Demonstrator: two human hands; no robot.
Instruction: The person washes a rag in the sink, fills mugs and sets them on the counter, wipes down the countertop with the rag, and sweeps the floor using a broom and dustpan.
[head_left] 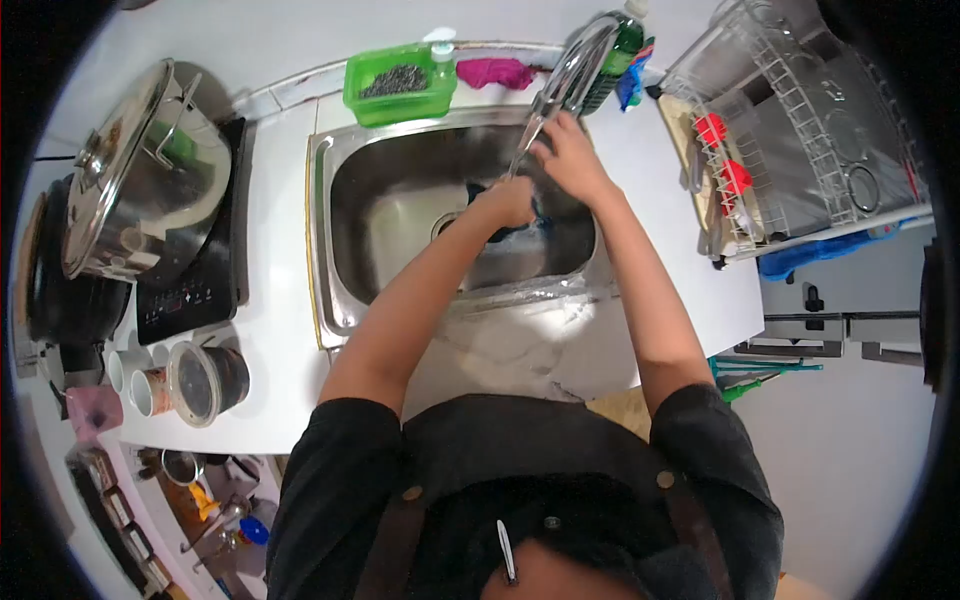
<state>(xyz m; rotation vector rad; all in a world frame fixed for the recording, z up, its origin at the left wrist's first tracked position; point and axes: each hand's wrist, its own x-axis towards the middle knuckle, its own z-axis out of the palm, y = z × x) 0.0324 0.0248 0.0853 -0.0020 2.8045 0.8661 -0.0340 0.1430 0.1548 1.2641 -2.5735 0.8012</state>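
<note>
Over the steel sink [345, 262], my left hand [508, 203] is closed on a dark blue cloth [522, 228], which hangs partly hidden beneath it. Water seems to run from the chrome faucet [580, 62] down onto this hand. My right hand [574, 160] is beside the faucet's spout, its thumb and fingers apart; whether it touches the spout I cannot tell.
Behind the sink stand a green tub [400, 108], a magenta cloth [497, 72] and a green bottle [625, 50]. A dish rack [790, 120] is at right. Left are a large steel pot [165, 185], an induction cooker [190, 300] and a lidded container [205, 385].
</note>
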